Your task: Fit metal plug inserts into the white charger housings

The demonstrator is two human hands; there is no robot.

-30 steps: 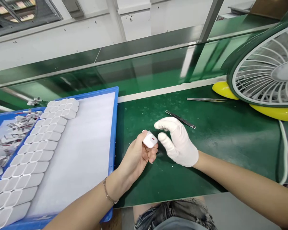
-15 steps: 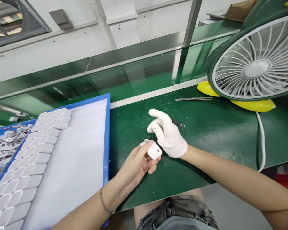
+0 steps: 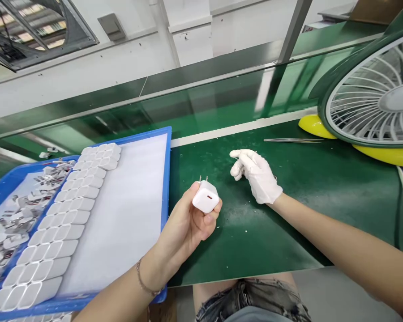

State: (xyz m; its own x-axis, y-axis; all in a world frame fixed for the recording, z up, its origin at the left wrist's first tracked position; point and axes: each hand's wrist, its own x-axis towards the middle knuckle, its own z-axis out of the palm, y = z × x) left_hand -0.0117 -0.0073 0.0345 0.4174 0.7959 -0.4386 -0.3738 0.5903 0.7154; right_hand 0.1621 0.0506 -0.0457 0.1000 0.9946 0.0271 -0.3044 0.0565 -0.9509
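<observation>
While the charger sat in one hand, this is how things lay:

Left hand: bare left hand (image 3: 188,221) was clamped round a white charger (image 3: 206,200), thumb and fingers closed on its body, prongs pointing up and far, port facing the camera.

Charger spot: held above the green mat (image 3: 305,210), just right of the blue tray (image 3: 168,179).

Right hand: gloved right hand (image 3: 257,174) was resting on the mat, fingers loosely curled and together; couldn't tell if anything was pinched under them.

What changed: half a second before, the glove was right up against the charger; by now it had pulled away to the far right, well apart. The charger had also been turned, prongs up. Looked to me like the glove's bit on this unit was finished.

Tray: rows of white chargers (image 3: 67,210) along its left side, white liner bare on the right.

Left tray: another blue bin (image 3: 6,188) with loose metal parts (image 3: 16,219).

Far right: tweezers (image 3: 292,140) on the mat, near a fan (image 3: 372,103).
</observation>
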